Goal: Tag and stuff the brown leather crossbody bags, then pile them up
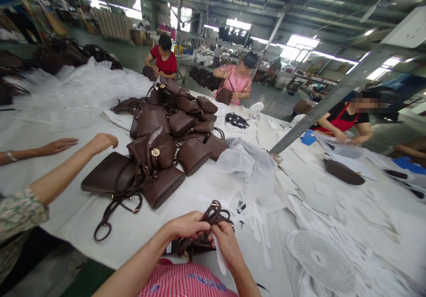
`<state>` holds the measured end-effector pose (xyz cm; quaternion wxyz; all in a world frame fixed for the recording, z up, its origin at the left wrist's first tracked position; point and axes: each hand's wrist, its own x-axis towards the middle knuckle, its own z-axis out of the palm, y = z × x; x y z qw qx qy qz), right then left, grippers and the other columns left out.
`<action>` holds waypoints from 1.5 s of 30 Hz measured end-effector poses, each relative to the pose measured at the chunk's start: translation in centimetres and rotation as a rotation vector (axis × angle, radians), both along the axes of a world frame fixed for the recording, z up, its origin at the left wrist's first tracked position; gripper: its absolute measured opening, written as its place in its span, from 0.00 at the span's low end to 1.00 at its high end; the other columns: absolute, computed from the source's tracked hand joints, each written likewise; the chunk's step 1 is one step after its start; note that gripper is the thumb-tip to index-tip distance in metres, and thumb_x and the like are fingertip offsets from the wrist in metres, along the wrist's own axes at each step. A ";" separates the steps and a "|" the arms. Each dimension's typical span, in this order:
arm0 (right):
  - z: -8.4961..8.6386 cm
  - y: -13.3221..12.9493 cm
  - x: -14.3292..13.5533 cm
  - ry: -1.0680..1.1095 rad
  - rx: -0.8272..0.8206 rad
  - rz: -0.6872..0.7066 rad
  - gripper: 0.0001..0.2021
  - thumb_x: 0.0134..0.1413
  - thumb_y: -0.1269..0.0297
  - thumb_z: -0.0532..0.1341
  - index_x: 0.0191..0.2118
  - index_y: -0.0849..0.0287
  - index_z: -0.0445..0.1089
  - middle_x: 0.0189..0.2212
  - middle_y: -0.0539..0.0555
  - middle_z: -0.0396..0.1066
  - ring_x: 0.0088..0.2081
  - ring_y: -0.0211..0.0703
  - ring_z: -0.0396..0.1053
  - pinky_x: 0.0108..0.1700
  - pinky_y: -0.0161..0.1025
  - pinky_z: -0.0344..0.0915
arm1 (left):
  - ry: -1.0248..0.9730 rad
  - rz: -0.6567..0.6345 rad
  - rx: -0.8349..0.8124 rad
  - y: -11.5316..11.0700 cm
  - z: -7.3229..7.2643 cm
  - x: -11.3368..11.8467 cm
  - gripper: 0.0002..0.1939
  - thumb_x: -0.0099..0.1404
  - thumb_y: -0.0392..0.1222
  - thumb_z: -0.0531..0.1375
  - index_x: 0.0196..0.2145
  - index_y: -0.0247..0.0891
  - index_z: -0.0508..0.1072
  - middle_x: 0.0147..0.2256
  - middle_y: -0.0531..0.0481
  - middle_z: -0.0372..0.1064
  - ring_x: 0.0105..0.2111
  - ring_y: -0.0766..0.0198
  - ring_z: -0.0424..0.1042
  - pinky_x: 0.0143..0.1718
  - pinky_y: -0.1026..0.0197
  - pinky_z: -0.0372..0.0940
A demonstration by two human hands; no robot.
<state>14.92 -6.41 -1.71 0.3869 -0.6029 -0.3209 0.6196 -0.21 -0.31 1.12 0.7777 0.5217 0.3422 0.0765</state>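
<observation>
My left hand (192,226) is closed on a dark brown strap (213,211) with a gold-coloured buckle, just above the table's near edge. Close beside it, my right hand (225,240) pinches the same bundle of straps, and a white strip (219,256) hangs down from its fingers. Part of a dark bag lies below both hands, mostly hidden by them. Beyond them rises a pile of brown bags (151,121), one with a round gold ornament (155,152).
Another person's arms (71,166) reach in from the left. A white fan (319,261) stands at the near right, beside white scraps (369,243). Clear plastic (246,161) lies right of the pile. A metal post (309,115) slants upward. Three people work across the table.
</observation>
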 end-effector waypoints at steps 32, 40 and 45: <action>2.3 -0.5 0.2 -0.149 -0.090 0.053 0.22 0.42 0.44 0.65 0.35 0.58 0.66 0.19 0.48 0.69 0.17 0.39 0.67 0.16 0.32 0.62 | 0.134 0.604 0.397 -0.3 -2.9 1.1 0.20 0.64 0.55 0.49 0.24 0.37 0.65 0.24 0.54 0.62 0.27 0.64 0.60 0.31 0.64 0.57; 4.8 -1.0 0.4 -0.591 0.408 0.382 0.07 0.53 0.62 0.59 0.37 0.53 0.72 0.30 0.52 0.74 0.32 0.46 0.72 0.38 0.39 0.66 | 0.148 0.464 0.406 -0.1 -1.5 1.3 0.18 0.63 0.51 0.50 0.22 0.38 0.62 0.21 0.56 0.56 0.25 0.66 0.56 0.27 0.65 0.52; 5.2 -1.2 0.2 -0.445 0.382 0.512 0.28 0.48 0.72 0.60 0.57 0.50 0.63 0.47 0.53 0.72 0.45 0.47 0.70 0.50 0.41 0.64 | 0.132 0.430 0.453 0.2 -1.3 0.8 0.16 0.62 0.47 0.51 0.20 0.37 0.63 0.22 0.56 0.57 0.26 0.66 0.58 0.29 0.65 0.53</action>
